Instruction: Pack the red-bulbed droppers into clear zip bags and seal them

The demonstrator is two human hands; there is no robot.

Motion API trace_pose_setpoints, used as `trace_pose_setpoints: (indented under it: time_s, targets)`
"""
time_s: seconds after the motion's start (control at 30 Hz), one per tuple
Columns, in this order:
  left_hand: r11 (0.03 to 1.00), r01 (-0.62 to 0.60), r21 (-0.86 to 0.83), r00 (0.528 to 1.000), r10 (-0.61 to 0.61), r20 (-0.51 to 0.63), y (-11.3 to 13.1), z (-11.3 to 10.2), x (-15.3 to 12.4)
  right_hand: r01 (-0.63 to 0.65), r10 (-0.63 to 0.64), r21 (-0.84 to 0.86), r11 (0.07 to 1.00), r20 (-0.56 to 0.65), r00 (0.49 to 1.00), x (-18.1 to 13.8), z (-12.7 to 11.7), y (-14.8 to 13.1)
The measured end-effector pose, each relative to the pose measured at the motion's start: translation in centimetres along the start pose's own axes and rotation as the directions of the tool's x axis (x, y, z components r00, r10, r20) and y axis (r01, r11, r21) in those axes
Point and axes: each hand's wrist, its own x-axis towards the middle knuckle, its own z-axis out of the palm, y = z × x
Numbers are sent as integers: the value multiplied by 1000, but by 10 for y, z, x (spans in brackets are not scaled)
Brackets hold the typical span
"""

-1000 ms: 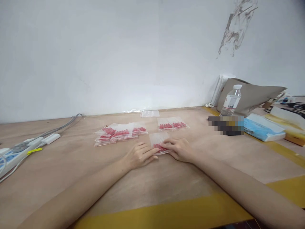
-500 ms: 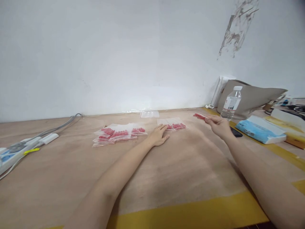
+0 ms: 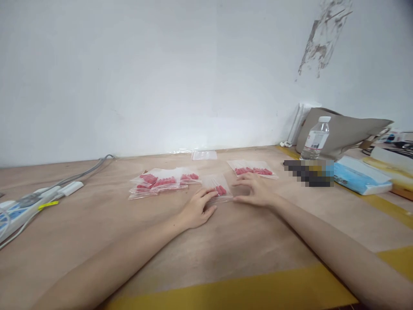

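- Left grip point(image 3: 197, 209): fingers loosely spread, thumb apart, nothing pinched; its fingertips rest on the small clear plastic bag of red oblong pieces point(image 3: 220, 189), apparently steadying it flat against the brown worktop point(image 3: 209, 254).
- Right grip point(image 3: 254, 192): thumb and fingers parted, nothing visibly held, just beside that bag's right edge; contact is unclear.
- Left of and beyond the left grip: overlapping clear plastic bags of red pieces point(image 3: 164, 181), probably grouped to save space.
- Just beyond the right grip: two matching bags side by side point(image 3: 253, 165), seemingly separated from the pile deliberately.
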Motion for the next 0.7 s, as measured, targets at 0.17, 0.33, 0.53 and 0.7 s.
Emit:
trace_pose_setpoints:
  time_s: [0.17,0.33,0.53,0.7]
  targets:
    - [1000,-17,22,998,18,-55,-8,-5,-2,108,-109,-10,994,-6,994,3,26,-28]
    - [996,-85,-7,995,85,-51,-22,-1,-1,167,-162,47,985,-89,983,-3,34,-20]
    - [999,-29,-24,991,26,-129,-23,-4,1,134,-127,54,989,-126,984,-2,37,-17]
    - [992,-61,112,988,76,-133,-12,-2,10,171,-180,-88,981,-106,978,2,37,-19]
